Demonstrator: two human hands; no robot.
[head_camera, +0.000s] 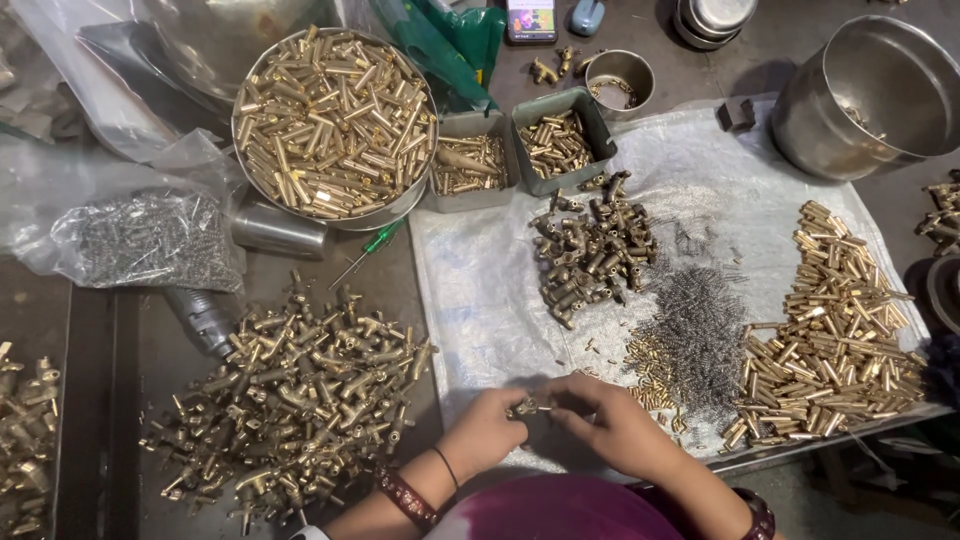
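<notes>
From the head view I see my left hand (487, 428) and my right hand (612, 425) meeting at the near edge of the worktop (200, 330), over a white plastic sheet (490, 290). Both are curled closed around a small brass fitting (527, 406), the left pinching it from one side, the right fingertips (565, 408) touching its other end. Just beyond the right hand lies a heap of thin steel springs (700, 330), with small brass pins (650, 372) scattered at its near side. Further toward the far edge of the sheet sits a pile of dark brass valve bodies (590, 250). At the sheet's right edge is a long pile of brass tubes (830, 340). Off the sheet, left of my left hand, a wide heap of assembled brass fittings (290, 390) covers the bare worktop. Near the far left corner stands a round steel bowl (335, 120) full of brass tubes, a green-handled screwdriver (372, 248) lying just in front of it, and two small rectangular trays (520, 150) beside it. A clear bag of springs (150, 240) rests at the left edge.
</notes>
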